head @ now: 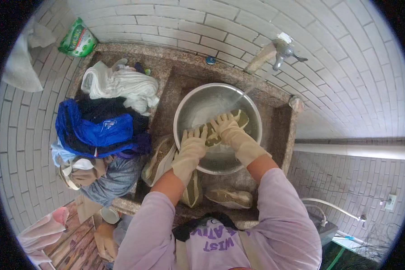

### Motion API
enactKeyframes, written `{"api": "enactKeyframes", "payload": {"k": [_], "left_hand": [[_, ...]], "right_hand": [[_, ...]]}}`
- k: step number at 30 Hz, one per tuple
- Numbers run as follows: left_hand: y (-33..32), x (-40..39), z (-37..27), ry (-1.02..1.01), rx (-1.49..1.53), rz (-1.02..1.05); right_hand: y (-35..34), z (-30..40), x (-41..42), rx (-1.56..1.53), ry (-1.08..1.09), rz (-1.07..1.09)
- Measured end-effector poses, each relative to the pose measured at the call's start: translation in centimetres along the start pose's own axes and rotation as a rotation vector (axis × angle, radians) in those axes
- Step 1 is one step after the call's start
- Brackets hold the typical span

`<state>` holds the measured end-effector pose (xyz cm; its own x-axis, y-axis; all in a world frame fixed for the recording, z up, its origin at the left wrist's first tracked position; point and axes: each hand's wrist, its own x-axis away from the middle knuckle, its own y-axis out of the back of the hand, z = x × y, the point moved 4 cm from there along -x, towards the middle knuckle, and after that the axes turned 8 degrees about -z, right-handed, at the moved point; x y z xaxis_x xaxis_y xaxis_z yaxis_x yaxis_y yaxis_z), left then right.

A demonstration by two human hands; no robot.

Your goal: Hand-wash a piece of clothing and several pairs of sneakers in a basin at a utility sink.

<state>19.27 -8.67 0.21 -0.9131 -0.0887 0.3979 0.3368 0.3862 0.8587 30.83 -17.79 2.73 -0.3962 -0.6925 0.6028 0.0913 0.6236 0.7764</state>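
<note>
A round stainless steel basin (217, 164) stands in the stone sink, with water in it. Inside lies an olive shoe (242, 118) with cream trim, partly covered by my hands. Both hands wear cream rubber gloves. My right hand (228, 130) grips the shoe from above near its middle. At the shoe's left end is my left hand (191, 145), fingers pointing into the basin; its grip is unclear. A thin stream of water (244, 94) runs in from the wall tap (283, 53). More shoes lie around the basin: a pale one (158, 160), an olive one (192, 192) and another (229, 198).
On the left ledge are white cloth (119, 84), a blue garment (98, 131), grey cloth (116, 179) and a beige cap (86, 172). A green detergent pouch (78, 38) stands in the back corner. A blue cap-like disc (210, 60) sits on the sink's back rim (184, 55).
</note>
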Motion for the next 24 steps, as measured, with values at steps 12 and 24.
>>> {"api": "enactKeyframes", "payload": {"k": [12,24], "left_hand": [[-4.1,-2.3,-1.1,-0.013,-0.139,-0.243],[1.8,4.5,2.2,-0.111,0.099,-0.362]], "right_hand": [[-9.0,-1.5,-2.2,0.013,0.025,-0.422],[3.4,0.4,6.6,-0.480,-0.469,-0.018]]}}
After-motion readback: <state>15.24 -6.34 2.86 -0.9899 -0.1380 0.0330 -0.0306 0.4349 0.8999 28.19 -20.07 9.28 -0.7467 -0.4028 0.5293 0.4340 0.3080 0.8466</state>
